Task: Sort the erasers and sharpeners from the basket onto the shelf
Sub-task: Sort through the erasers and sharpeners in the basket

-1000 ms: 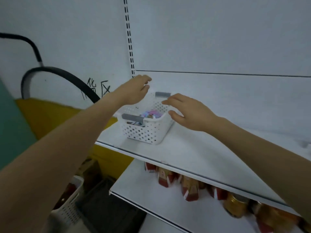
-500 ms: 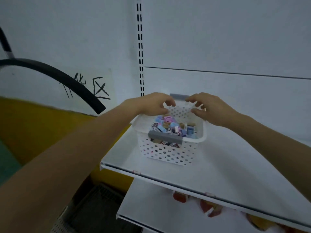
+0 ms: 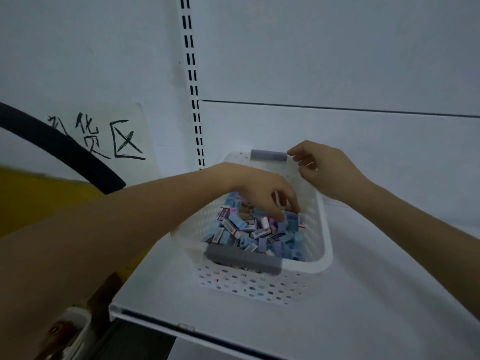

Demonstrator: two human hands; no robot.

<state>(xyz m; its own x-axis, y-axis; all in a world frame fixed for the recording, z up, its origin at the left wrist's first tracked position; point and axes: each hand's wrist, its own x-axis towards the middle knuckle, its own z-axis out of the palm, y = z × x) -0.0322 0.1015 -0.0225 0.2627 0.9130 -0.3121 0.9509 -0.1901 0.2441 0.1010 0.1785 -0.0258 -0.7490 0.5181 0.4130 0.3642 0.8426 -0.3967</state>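
Mostly blocky erasers (image 3: 249, 229), perforated plastic basket (image 3: 249, 287).

Handwritten paper sign (image 3: 98, 137), perhaps "补货区"

One basket (image 3: 327, 245), one shelf (image 3: 368, 310), two hands (image 3: 262, 189) (image 3: 326, 170), dozens of small erasers (image 3: 248, 229).

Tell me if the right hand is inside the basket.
No, the right hand holds the basket's far rim; the left hand reaches among the erasers.
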